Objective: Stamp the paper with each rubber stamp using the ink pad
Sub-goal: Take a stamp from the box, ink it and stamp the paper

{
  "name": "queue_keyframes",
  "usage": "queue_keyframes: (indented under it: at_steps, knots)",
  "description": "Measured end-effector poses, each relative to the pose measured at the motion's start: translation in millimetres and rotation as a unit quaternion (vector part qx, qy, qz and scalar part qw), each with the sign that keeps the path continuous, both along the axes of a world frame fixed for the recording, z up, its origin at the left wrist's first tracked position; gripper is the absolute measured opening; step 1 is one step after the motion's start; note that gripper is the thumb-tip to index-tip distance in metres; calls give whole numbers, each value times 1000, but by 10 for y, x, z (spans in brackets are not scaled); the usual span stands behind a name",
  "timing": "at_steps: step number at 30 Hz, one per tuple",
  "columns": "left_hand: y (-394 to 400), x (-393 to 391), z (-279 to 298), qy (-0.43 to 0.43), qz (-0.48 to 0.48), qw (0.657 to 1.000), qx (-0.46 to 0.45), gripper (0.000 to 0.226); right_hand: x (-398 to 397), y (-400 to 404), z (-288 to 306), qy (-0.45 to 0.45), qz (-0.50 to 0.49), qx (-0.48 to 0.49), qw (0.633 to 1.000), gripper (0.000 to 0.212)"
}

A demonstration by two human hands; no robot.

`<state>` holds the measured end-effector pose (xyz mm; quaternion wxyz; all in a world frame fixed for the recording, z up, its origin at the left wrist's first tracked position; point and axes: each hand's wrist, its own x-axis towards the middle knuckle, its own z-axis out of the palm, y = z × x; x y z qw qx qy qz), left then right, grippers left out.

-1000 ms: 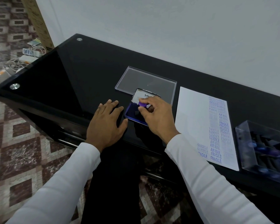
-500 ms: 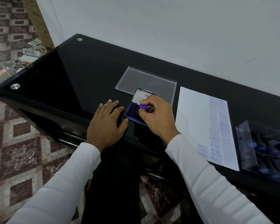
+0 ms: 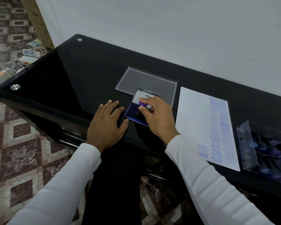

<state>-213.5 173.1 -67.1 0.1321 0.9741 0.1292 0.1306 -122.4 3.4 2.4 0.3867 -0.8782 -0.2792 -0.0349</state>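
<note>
From my feed, the black glass table (image 3: 71,75) runs wide and bare on my left, its near edge just under my wrists. The white paper (image 3: 195,120) lies right of centre, its right strip stamped in blue — SAMPLE, AIR MAIL and FRAGILE read clearly, the upper rows too faint to tell. Beyond its right edge stands a clear box (image 3: 243,143) of dark stamps. A clear lid (image 3: 136,80) lies flat behind the ink pad (image 3: 131,111), whose raised cover reads "Artline", partly hidden. My left hand (image 3: 107,125) rests flat, fingers spread, thumb tip beside the pad's corner. My right hand (image 3: 157,117) pinches the purple-knobbed rubber stamp (image 3: 142,103) — it sits over the blue pad.
</note>
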Motion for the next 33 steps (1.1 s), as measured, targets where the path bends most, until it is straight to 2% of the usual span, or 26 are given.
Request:
queue_keyframes:
  at_steps: [11, 23, 33]
  knots:
    - [-16, -6, 14, -9, 0, 1000, -11, 58, 9, -39, 5, 11, 8, 28, 1000, 26]
    - [-22, -6, 36, -9, 1, 1000, -17, 55, 23, -14, -5, 14, 0, 4, 1000, 35]
    - [-7, -5, 77, -7, -7, 999, -44, 56, -11, -80, -26, 11, 4, 22, 1000, 36]
